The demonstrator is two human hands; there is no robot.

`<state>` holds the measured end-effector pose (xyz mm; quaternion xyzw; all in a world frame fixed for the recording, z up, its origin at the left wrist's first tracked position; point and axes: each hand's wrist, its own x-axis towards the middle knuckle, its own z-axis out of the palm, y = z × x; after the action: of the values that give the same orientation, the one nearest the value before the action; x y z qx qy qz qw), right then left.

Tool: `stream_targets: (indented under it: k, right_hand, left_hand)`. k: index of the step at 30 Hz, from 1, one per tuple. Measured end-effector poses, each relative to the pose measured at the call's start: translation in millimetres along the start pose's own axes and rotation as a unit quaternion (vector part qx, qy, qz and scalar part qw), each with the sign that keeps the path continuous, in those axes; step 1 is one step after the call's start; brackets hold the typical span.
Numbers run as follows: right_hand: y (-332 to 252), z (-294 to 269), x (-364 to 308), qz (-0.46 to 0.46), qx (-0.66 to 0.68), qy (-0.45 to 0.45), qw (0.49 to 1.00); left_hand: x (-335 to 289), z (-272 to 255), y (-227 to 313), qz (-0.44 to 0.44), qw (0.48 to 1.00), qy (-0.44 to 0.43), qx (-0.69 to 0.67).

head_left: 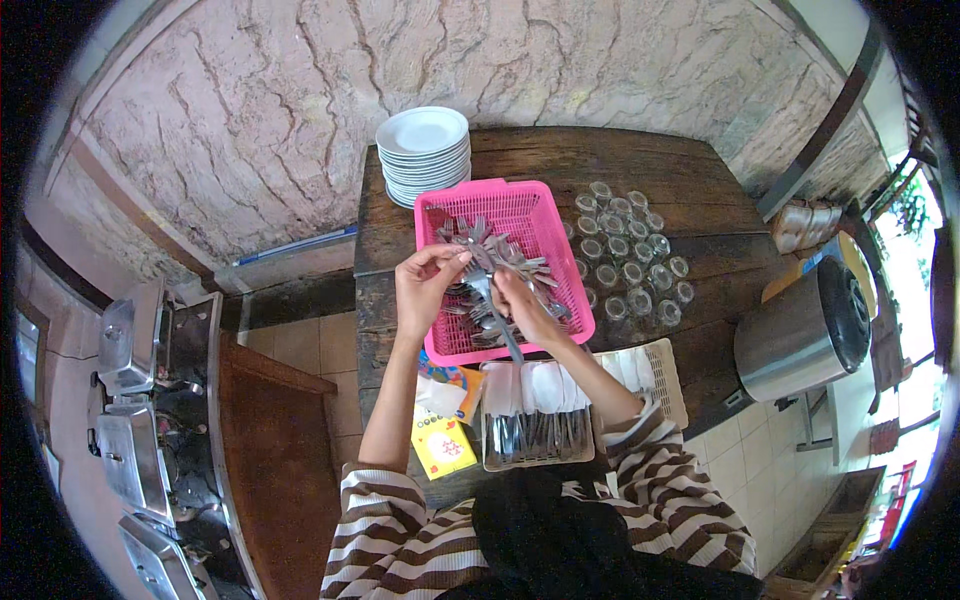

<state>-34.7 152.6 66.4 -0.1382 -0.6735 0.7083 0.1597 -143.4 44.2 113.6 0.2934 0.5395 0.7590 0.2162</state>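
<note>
A pink plastic basket [553, 225] full of loose metal forks and spoons [530, 268] stands before me on the wooden table. Over its middle, my right hand [525, 308] is closed round a fork [481, 288], its handle pointing down toward me. Thumb and fingers of my left hand [428, 285] pinch together at the upper, tined end; whether they grip this fork or another beside it is hard to tell. Nearer me, under my right forearm, a cream basket [487, 462] holds cutlery with white paper wraps [540, 387] over the upper ends.
A stack of white plates [423, 150] stands behind the pink basket. Several glass jars or glasses [630, 255] cover the table's right half, near a large steel pot [790, 340]. Yellow packets [443, 447] lie at the near left. Steel chafing dishes [135, 440] line the left counter.
</note>
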Motion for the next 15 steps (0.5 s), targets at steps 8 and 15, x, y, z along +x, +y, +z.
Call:
stream_targets:
  k: [8, 15]
  right_hand:
    - [-11, 16, -36, 0.085, 0.136, -0.053, 0.986]
    - [3, 16, -57, 0.154, 0.189, -0.118, 0.963]
  left_hand:
    - [-12, 19, -20, 0.134, 0.990, -0.012, 0.047]
    - [-32, 18, -33, 0.018, 0.999, -0.031, 0.024]
